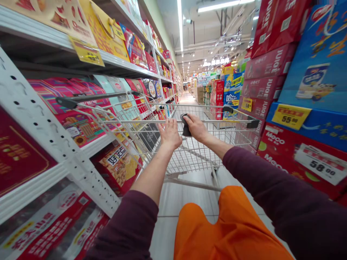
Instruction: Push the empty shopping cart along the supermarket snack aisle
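A metal wire shopping cart [189,156] stands right before my knees. My left hand [170,135] lies on its near top rail, fingers stretched out over the wire and slightly spread. Just to the right, my right hand [195,127] is closed around a small dark grey cloth [186,129], which is pressed against the same rail and hangs down below it. Part of the cloth is hidden by the fingers. A dark flat panel with white line drawings [149,136] shows at the cart's left side; I cannot tell whether it is inside.
Shelves [89,146] with boxed goods rise close on my left. Stacked red boxes [267,85] and blue boxes [316,68] crowd the right side. Beyond the cart, a tiled aisle [188,97] runs away between displays. My orange-clad knees [227,224] are below the cart's near edge.
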Tool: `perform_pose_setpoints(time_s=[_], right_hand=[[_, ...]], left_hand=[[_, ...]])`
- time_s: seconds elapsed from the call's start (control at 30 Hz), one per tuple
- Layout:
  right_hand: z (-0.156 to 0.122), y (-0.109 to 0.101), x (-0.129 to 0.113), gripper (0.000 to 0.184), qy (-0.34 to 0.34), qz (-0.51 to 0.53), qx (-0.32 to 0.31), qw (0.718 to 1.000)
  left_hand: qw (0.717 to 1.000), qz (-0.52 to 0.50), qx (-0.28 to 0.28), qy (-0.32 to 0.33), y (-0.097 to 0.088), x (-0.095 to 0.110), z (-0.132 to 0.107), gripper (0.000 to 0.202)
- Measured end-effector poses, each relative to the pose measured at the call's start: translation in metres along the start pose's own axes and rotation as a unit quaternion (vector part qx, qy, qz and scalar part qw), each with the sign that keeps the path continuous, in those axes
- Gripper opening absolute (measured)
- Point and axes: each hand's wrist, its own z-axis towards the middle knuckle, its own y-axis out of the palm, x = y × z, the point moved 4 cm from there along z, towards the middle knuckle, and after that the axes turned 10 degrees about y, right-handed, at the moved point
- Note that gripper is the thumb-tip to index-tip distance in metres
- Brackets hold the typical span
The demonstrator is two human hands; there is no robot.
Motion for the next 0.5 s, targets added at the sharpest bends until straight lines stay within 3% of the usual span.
perform_pose_setpoints(time_s=[0.13, 0.37, 0.5], right_hand=[[0.001, -0.001, -0.001, 0.041, -0.016, -0.018, -0.012, 1.000], [-0.021, -0.030, 0.060, 0.041, -0.007, -0.067, 0.025, 0.997], [-0.025, -0.027, 0.066, 0.044, 0.001, -0.057, 0.058, 0.997]], left_hand=[[1.000, 0.016, -0.014, 0.007, -0.003, -0.003, -0.002, 0.078], [1.000, 0.021, -0.019, 0.004, -0.007, -0.001, -0.003, 0.074], [1.000, 0.016, -0.010, 0.010, -0.004, 0.002, -0.001, 0.074]])
